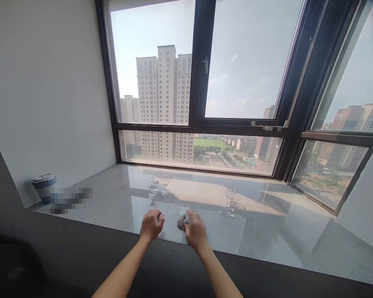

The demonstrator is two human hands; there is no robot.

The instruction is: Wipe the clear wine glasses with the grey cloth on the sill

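Note:
My right hand (195,228) is closed on a grey cloth (181,220), pressed against a clear wine glass (184,208) low over the polished stone sill (267,231). My left hand (151,225) hovers just to the left with its fingers curled; what they pinch is too small to make out. Three empty wine glasses (157,185) stand upright behind my left hand. Another small cluster of wine glasses (231,201) stands to the right of my right hand.
A large dark-framed window (202,124) runs along the back and right side of the sill. A small lidded bin (44,186) stands at the far left by the white wall, beside a blurred object (71,199). A dark ledge (81,252) borders the sill's near side.

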